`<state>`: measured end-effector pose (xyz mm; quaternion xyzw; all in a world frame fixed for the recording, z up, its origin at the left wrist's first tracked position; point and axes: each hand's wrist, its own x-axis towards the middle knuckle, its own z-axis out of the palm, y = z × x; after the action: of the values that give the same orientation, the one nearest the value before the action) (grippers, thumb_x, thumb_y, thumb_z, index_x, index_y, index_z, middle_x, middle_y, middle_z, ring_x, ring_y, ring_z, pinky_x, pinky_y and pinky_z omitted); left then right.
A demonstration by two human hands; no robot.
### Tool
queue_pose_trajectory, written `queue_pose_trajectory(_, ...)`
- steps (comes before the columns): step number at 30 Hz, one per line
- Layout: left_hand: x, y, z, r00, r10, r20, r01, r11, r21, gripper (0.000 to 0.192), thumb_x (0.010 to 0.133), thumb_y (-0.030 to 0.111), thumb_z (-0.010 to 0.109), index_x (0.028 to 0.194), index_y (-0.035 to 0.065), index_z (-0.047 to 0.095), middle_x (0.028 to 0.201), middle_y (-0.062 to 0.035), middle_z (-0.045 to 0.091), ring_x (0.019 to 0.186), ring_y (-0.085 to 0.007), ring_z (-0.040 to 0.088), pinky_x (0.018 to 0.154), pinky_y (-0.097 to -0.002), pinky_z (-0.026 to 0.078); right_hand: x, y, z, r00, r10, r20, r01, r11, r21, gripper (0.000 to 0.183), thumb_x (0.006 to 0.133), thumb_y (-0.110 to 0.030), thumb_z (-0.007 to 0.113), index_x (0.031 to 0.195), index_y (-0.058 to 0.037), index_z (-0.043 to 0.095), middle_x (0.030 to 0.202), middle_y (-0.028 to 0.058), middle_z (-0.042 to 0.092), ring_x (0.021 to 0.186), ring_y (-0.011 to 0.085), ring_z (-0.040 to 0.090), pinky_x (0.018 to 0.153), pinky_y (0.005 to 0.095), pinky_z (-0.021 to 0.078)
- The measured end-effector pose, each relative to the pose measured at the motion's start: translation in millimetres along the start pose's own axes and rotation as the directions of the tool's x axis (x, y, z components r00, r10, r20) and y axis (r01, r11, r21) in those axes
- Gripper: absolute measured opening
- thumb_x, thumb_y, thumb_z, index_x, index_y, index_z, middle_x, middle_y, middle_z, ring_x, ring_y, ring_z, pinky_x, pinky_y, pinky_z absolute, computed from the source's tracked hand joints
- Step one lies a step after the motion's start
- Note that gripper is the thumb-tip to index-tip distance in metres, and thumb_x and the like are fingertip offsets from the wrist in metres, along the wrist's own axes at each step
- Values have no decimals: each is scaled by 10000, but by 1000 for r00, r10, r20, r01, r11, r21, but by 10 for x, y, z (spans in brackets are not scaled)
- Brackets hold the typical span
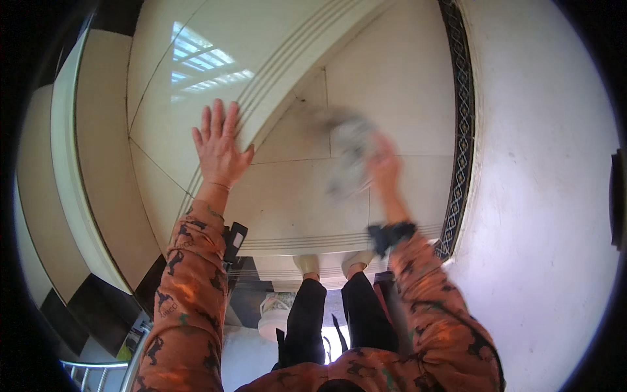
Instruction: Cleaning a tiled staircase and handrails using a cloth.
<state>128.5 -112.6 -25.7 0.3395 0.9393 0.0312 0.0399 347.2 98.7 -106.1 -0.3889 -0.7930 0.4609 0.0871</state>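
Note:
My left hand (pixel 220 142) lies flat on the grooved edge of an upper tiled stair tread (pixel 161 112), its fingers apart and nothing in it. My right hand (pixel 384 157), blurred, is on a greyish cloth (pixel 353 152) over the light tiled step below (pixel 294 196). The cloth is blurred too, so its outline and folds cannot be told. A dark smudge shows on the tile beside the cloth's upper left.
A dark patterned border (pixel 463 127) runs along the pale wall (pixel 534 147) at right. My feet stand on a lower step, near a light bucket (pixel 274 323). A metal railing (pixel 103 365) is at lower left.

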Motion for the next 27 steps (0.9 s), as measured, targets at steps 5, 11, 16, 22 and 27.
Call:
queue_pose_trajectory(5, 145, 311, 96, 999, 46, 25, -43, 993, -113, 879, 571, 201, 716, 1328, 204, 268, 1392, -85, 207, 1277, -310, 184, 971, -546, 195, 1989, 803, -762, 828, -323, -459, 116, 899, -423, 534, 732, -229, 607, 1210, -69, 429, 1169, 152, 492, 1022, 291, 498, 879, 350, 376)
queue_pose_trajectory(11, 101, 117, 0, 1000, 6, 28, -2, 992, -124, 881, 560, 195, 719, 1323, 208, 279, 1389, -87, 215, 1273, -310, 191, 975, -543, 191, 1452, -33, 920, 944, -329, 12, 245, 679, -692, 325, 649, -154, 550, 973, -124, 553, 912, 111, 560, 834, 295, 524, 716, 438, 409)
queue_pose_trajectory(16, 74, 13, -57, 999, -17, 52, 22, 995, -97, 862, 565, 209, 706, 1319, 207, 288, 1385, -84, 223, 1271, -305, 195, 983, -534, 185, -542, -718, 2059, 777, -299, 554, 454, 875, -165, 216, 743, -127, 500, 948, -104, 565, 862, 79, 561, 831, 288, 508, 715, 395, 422)
queue_pose_trajectory(22, 215, 279, 38, 998, 56, 17, -53, 989, -140, 852, 572, 224, 693, 1321, 200, 288, 1388, -88, 219, 1278, -298, 185, 993, -518, 175, -1388, -547, 2576, 807, -324, 494, -19, 822, 569, 261, 632, -28, 568, 862, -149, 590, 975, 14, 543, 876, 286, 507, 753, 382, 428)
queue_pose_trajectory(27, 80, 67, 8, 999, -19, 38, 22, 997, -80, 862, 572, 206, 705, 1323, 198, 282, 1391, -94, 210, 1278, -300, 185, 989, -521, 176, -681, 6, 877, 941, -55, 334, -176, 764, 621, 312, 723, 5, 517, 1028, -53, 547, 1096, 106, 503, 969, 212, 507, 800, 322, 435)
